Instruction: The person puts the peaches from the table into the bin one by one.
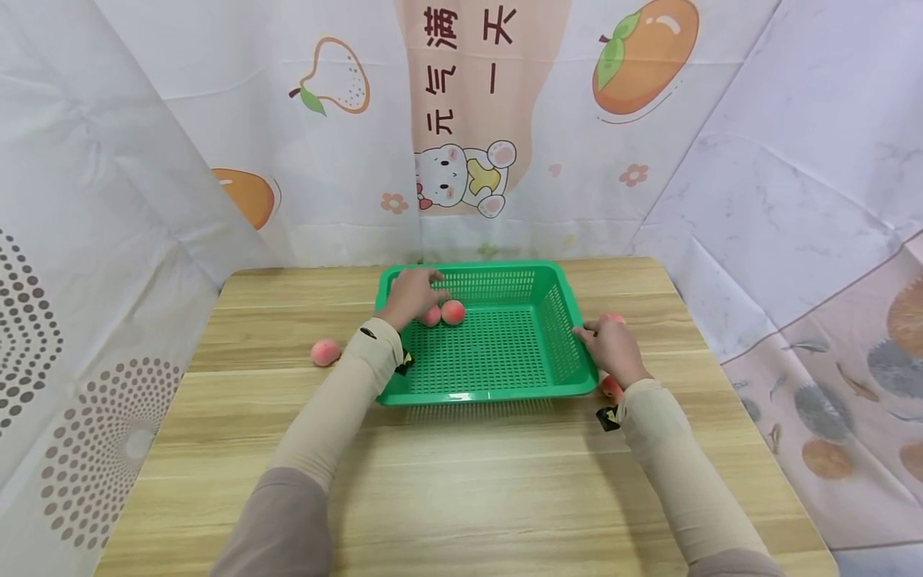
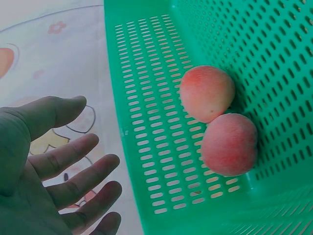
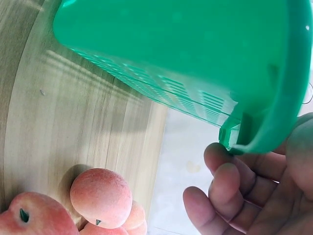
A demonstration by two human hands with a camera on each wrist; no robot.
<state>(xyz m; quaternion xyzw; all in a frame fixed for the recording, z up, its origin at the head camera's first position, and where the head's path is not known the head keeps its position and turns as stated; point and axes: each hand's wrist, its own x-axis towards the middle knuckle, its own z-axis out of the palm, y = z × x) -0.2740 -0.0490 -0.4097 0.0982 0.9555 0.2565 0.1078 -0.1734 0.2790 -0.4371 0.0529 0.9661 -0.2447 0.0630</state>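
Observation:
A green plastic basket [image 1: 476, 396] with slotted walls is in the middle of the table. Two pink-red peaches [image 2: 207, 93] lie touching each other inside it, near its back left in the head view. Over that back left part is my left hand [image 1: 413, 295], fingers spread and loosely bent with nothing held, as the left wrist view shows. My right hand [image 1: 611, 346] grips the basket's right rim, its fingertips [image 3: 217, 156] curled under the edge. Several peaches [image 3: 101, 198] lie on the table beside that hand, partly hidden by it in the head view.
One more peach [image 1: 326, 352] lies on the wooden table [image 1: 461, 481] left of the basket, near my left forearm. A printed cloth [image 1: 324, 184] hangs behind the table's back edge, and more cloth hangs along both sides.

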